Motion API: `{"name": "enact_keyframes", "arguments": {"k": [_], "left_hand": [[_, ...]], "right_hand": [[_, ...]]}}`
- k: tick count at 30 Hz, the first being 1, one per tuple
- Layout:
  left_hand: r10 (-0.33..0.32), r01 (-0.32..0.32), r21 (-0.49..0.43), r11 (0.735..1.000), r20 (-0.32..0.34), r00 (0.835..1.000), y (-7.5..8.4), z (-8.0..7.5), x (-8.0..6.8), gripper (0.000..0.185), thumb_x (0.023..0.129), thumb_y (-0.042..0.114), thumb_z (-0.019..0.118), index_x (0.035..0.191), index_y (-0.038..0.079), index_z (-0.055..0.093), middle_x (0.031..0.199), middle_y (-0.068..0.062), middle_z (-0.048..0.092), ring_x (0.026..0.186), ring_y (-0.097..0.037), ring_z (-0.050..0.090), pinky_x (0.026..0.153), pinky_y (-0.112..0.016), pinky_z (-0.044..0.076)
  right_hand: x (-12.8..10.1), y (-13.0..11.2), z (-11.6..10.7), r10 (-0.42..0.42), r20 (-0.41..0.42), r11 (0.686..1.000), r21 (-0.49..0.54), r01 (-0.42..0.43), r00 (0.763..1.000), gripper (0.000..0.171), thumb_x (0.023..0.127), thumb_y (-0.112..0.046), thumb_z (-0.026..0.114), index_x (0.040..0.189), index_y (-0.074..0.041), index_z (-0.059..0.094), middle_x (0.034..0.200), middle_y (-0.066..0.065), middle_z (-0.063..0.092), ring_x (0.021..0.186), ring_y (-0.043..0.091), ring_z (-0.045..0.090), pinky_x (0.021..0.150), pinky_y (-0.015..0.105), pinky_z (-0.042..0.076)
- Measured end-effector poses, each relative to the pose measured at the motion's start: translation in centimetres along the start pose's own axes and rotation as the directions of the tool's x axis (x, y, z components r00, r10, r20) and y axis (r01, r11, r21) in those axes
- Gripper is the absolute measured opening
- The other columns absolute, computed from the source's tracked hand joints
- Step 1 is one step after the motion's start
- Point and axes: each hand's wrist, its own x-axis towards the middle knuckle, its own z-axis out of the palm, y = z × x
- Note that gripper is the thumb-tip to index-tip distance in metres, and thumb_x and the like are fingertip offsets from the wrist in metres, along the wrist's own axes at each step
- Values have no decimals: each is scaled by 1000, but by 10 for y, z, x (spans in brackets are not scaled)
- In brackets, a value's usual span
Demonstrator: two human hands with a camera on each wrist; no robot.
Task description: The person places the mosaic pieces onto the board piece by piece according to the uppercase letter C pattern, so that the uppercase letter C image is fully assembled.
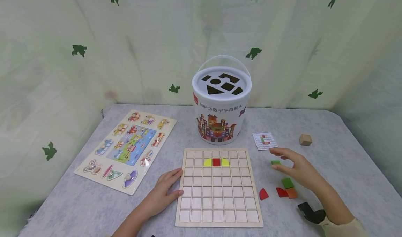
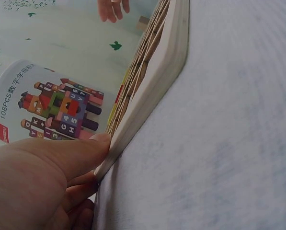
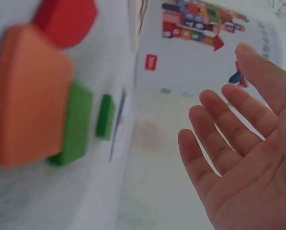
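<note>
A wooden grid board lies on the table, with a red square between two yellow quarter-round pieces in its second row from the far side. My left hand touches the board's left edge with thumb and fingertips; the left wrist view shows the thumb against the board's side. To the right, my right hand hovers holding nothing, thumb and fingers apart around a small green piece. Nearer me lie a green square, an orange square and two red quarter-round pieces.
A small pattern card lies beyond the board's right corner, with a wooden cube farther right. The white block bucket stands behind the board. At left lies a picture puzzle board.
</note>
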Motion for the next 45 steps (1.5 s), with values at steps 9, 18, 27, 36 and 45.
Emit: {"name": "enact_keyframes", "arguments": {"k": [9, 18, 27, 36, 45], "left_hand": [[7, -7, -3, 1000, 3, 1000, 0, -1, 0, 64, 85, 29, 62, 137, 3, 36, 141, -8, 31, 129, -30, 22, 99, -51, 25], [6, -6, -2, 1000, 3, 1000, 0, -1, -1, 64, 85, 31, 61, 137, 4, 36, 142, -7, 31, 129, -30, 21, 99, -51, 24], [1, -1, -1, 1000, 0, 1000, -1, 0, -1, 64, 85, 30, 62, 137, 4, 36, 142, -6, 31, 130, -28, 21, 99, -50, 24], [9, -9, 3, 1000, -3, 1000, -1, 1, 0, 64, 85, 29, 62, 137, 4, 36, 142, -7, 32, 129, -30, 22, 99, -51, 24], [9, -9, 4, 1000, -1, 1000, -1, 0, 0, 64, 85, 28, 63, 137, 4, 36, 142, -6, 31, 129, -28, 22, 100, -50, 24]], "right_hand": [[-3, 29, 4, 118, 20, 993, -20, -118, 993, 50, 79, -22, 70, 122, -2, 52, 120, 17, 53, 104, 34, 49, 84, 50, 42], [-3, 50, 12, 106, 38, 992, -70, -103, 994, 39, 79, -15, 70, 114, -1, 58, 110, 14, 55, 102, 30, 50, 87, 48, 41], [1, 38, 14, 179, 44, 981, -79, -175, 983, 31, 80, -9, 67, 109, 0, 58, 106, 13, 54, 94, 27, 50, 82, 46, 44], [6, 13, 12, 30, -7, 998, -48, -30, 1000, 34, 80, -4, 67, 112, -2, 57, 110, 12, 56, 100, 28, 50, 80, 45, 46], [24, -24, 21, -189, -104, 982, 0, 190, 976, 32, 80, -6, 67, 111, -8, 60, 107, -1, 57, 96, 15, 51, 76, 38, 48]]}}
